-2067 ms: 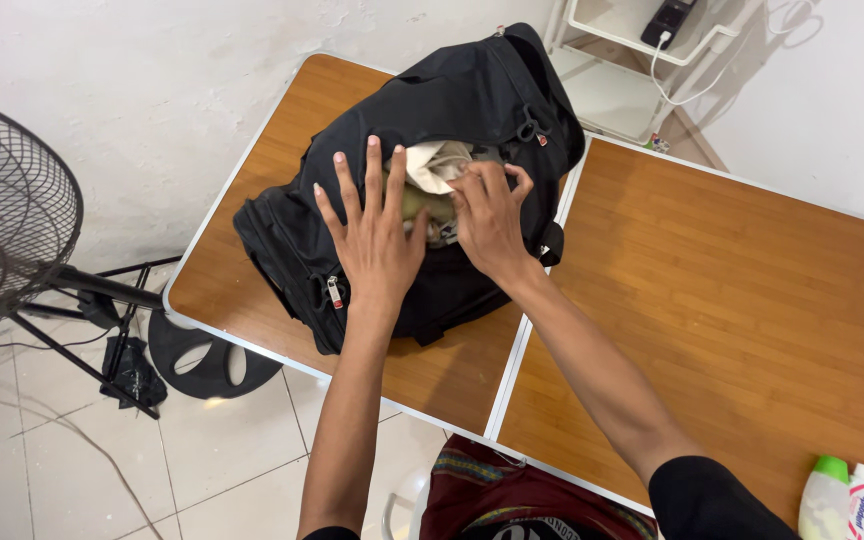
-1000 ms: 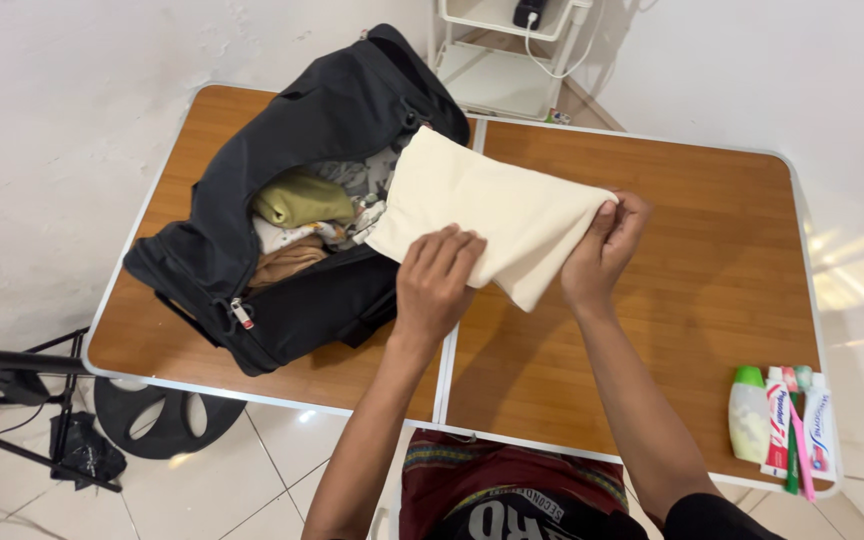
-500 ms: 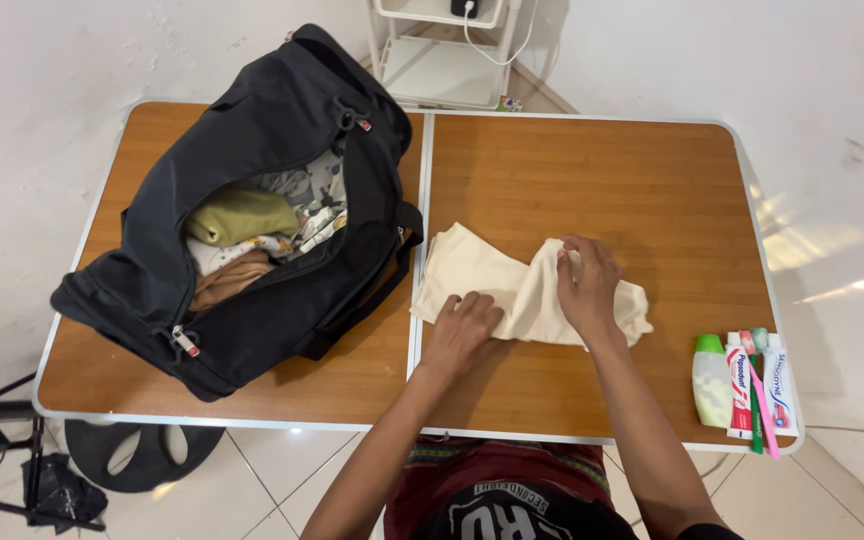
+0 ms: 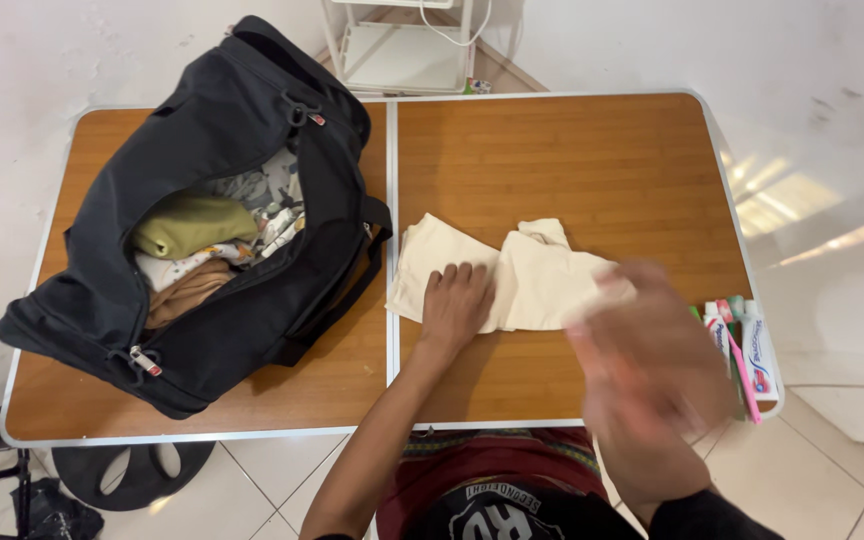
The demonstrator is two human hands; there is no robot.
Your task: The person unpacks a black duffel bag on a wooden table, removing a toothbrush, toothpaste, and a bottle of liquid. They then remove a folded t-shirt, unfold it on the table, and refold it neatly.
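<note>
Two hands here: your left hand [image 4: 457, 305] lies flat, fingers released, pinning the cream cloth [image 4: 497, 275] on the table [image 4: 552, 150]; right hand [image 4: 652, 370] is blurred, can't tell. Keep that palm down while smoothing.

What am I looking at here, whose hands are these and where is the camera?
The camera sits on a person's head and looks down, so both arms are their own. The left hand lies flat on a cream cloth spread on a wooden folding table. The right hand is a moving blur close to the camera, holding nothing that I can make out. On the left stands an open black bag with folded clothes inside. At the right edge lie a few toiletries.
</note>
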